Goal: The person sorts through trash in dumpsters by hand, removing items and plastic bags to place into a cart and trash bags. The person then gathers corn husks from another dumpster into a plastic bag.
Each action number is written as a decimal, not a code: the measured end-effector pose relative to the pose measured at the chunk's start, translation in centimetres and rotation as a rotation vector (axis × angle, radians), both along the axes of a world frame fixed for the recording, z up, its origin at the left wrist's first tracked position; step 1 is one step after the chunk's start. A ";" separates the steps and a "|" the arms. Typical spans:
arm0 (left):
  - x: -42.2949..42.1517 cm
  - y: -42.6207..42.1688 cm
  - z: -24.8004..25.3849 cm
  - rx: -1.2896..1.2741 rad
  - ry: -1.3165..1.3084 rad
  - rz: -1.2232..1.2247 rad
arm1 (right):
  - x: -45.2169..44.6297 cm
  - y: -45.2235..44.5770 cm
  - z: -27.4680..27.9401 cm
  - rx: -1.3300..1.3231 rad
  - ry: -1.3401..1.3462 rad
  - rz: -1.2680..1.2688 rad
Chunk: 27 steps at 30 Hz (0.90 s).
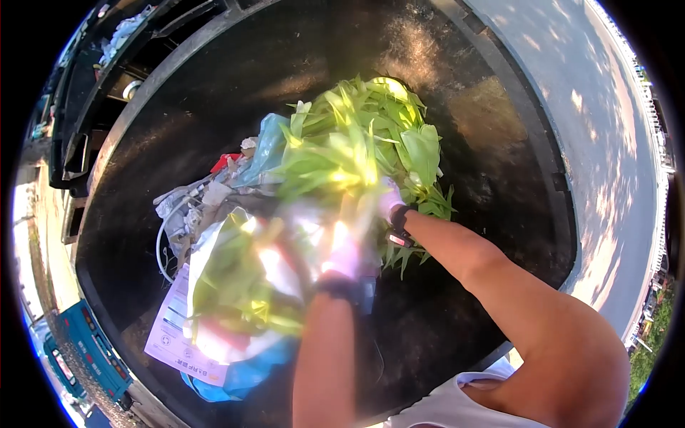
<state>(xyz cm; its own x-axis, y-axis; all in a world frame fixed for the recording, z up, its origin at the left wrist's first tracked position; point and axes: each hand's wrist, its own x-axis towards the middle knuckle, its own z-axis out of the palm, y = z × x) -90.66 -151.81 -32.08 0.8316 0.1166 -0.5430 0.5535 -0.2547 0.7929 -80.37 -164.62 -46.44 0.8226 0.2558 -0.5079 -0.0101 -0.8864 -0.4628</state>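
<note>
A heap of long green leaves (pixel 399 118) lies on the dark floor of a large container. My right hand (pixel 389 199), in a pale pink-purple glove with a dark band at the wrist, reaches against the heap's near side; leaves and blur hide its fingers. Left of it, my left hand (pixel 341 251), gloved alike, is smeared by motion. Just above that hand, a blurred bunch of leaves (pixel 332 167) spreads over the heap. To its left is a white bag (pixel 207 260) with more green leaves (pixel 232 285) in it, partly blurred.
Beside the leaves lie a light blue plastic bag (pixel 265 150), a red scrap (pixel 225 162), grey rubbish (pixel 207 200) and a pale printed sheet (pixel 171 332). Blue plastic (pixel 246 374) shows below the white bag. The container's rim (pixel 560 182) curves around; pavement (pixel 596 178) lies beyond.
</note>
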 end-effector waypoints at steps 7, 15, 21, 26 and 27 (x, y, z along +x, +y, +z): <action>-4.3 1.3 9.9 0.303 -0.288 0.088 | 3.0 -3.8 3.4 0.693 0.200 -0.351; -14.1 14.1 20.6 1.321 -0.412 0.217 | 3.4 -8.5 18.8 0.988 0.418 -0.514; -16.2 22.0 19.0 1.507 -0.224 0.235 | -0.5 -6.7 30.8 1.373 0.921 -0.241; -17.2 25.2 17.6 0.744 -0.152 0.284 | -6.1 1.3 29.9 1.098 0.517 0.320; -17.2 25.3 17.4 0.786 -0.254 0.272 | -7.3 3.6 30.4 0.918 0.089 0.702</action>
